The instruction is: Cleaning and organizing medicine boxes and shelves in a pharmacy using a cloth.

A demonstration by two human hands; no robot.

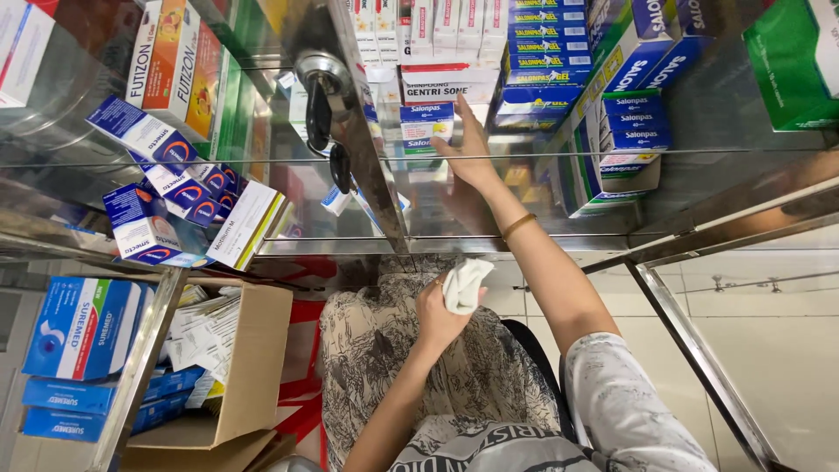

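While the person is sitting before the glass cabinet, each hand is doing its own part:
Right hand: reaching onto the glass shelf, fingers loosely spread, touching the small blue-and-white cardboard box at the shelf's front edge, probably to steady it.
Left hand: hanging below the shelf over the lap, fingers pinching a crumpled white cloth, keeping it ready.
Brown cardboard carton: sitting low at left, holding loose paper leaflets.

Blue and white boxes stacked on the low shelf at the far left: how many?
3: one large blue and white box on top, two flatter boxes beneath it. More may be hidden behind.
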